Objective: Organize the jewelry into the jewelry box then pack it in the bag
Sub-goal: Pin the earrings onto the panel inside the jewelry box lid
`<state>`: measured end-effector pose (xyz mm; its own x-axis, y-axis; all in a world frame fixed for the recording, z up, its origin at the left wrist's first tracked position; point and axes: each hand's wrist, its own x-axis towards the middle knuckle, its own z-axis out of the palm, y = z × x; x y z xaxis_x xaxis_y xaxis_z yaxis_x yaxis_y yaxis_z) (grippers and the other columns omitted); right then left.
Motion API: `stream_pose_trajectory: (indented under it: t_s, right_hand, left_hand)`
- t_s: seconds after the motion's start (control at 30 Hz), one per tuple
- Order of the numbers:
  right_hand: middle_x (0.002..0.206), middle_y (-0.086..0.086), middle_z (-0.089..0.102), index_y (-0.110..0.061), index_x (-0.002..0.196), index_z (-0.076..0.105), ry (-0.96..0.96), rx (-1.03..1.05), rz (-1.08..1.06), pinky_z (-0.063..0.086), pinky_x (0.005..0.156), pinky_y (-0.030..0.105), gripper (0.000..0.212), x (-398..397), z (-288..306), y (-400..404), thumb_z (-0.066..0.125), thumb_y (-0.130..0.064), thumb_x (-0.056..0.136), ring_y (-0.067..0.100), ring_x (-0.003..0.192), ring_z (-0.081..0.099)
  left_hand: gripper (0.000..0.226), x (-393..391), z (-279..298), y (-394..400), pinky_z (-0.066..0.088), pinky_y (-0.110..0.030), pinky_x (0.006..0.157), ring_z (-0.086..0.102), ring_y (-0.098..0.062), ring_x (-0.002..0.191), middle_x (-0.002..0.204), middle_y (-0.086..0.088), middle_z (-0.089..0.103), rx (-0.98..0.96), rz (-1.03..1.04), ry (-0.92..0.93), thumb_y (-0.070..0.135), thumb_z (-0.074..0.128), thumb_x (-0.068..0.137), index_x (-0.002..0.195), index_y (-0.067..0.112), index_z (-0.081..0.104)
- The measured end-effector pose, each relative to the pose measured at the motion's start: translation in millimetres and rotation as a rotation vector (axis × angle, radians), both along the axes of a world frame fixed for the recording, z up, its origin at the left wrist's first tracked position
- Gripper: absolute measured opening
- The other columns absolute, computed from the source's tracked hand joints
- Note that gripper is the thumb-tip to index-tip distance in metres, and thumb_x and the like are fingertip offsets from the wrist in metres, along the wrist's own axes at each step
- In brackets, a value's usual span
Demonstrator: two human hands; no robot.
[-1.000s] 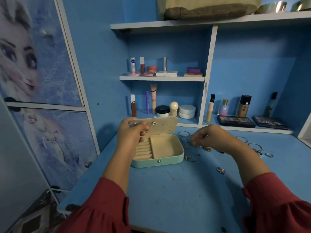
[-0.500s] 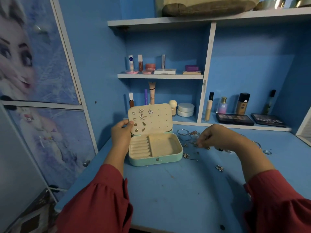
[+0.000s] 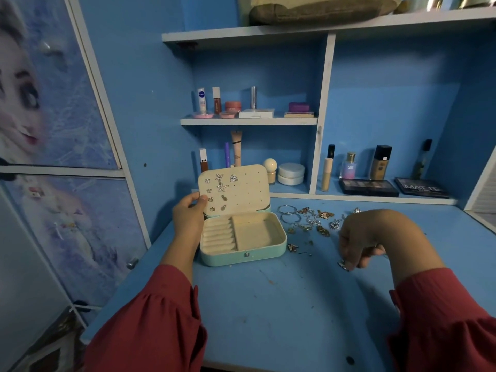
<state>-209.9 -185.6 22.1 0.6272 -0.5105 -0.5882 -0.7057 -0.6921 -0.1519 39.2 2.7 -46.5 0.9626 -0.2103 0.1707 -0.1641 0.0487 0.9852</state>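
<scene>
A mint-green jewelry box [image 3: 241, 255] stands open on the blue desk, its cream lid [image 3: 241, 194] upright with several earrings pinned in the left half. My left hand [image 3: 188, 216] holds the lid's left edge, thumb on the inside face. Loose jewelry [image 3: 311, 221], hoops and small charms, lies scattered right of the box. My right hand [image 3: 357, 237] hovers curled over the desk and pinches a small silver earring [image 3: 343, 265] at its fingertips. A beige bag [image 3: 316, 9] lies on the top shelf.
Cosmetics bottles and jars [image 3: 290, 174] fill the shelves behind the box, with dark palettes [image 3: 367, 187] at the right. A printed cupboard door [image 3: 53, 130] stands at the left. One small charm [image 3: 292, 247] lies beside the box's front right corner.
The lid has swung from nearly flat to upright under my left hand. My right hand moved from the jewelry pile toward me and down to a small earring.
</scene>
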Motion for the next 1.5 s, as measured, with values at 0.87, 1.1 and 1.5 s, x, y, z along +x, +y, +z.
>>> stream_pose_trajectory:
  t_s: [0.87, 1.1, 1.5]
  right_hand:
    - [0.09, -0.01, 0.065, -0.029, 0.093, 0.074, -0.657, -0.242, -0.025, 0.049, 0.077, 0.027, 0.014, 43.8, -39.9, -2.2, 0.067, -0.019, 0.086, 0.011, 0.084, 0.058]
    - [0.089, -0.012, 0.067, -0.035, 0.082, 0.069, -0.6, -0.262, 0.026, 0.052, 0.079, 0.03, 0.02, 43.4, -39.7, -3.1, 0.062, -0.016, 0.087, 0.011, 0.089, 0.06]
    - [0.091, 0.005, 0.071, -0.016, 0.083, 0.074, -0.654, -0.252, -0.041, 0.057, 0.075, 0.036, 0.012, 46.1, -41.1, 5.0, 0.063, -0.018, 0.082, 0.022, 0.085, 0.065]
  left_hand:
    - [0.024, 0.8, -2.1, 1.1, 0.052, -0.028, 0.074, 0.063, -0.015, 0.085, 0.106, -0.003, 0.066, 0.006, 0.006, -0.009, 0.016, 0.059, 0.094, 0.116, 0.01, 0.065]
    - [0.024, 1.2, -2.5, 0.2, 0.048, -0.023, 0.068, 0.062, -0.011, 0.081, 0.104, -0.002, 0.065, -0.009, 0.001, -0.007, 0.016, 0.058, 0.094, 0.117, 0.009, 0.064]
    - [0.023, 1.6, -2.1, 0.8, 0.051, -0.024, 0.065, 0.062, -0.011, 0.076, 0.103, -0.004, 0.067, -0.025, -0.012, 0.009, 0.016, 0.059, 0.094, 0.116, 0.009, 0.064]
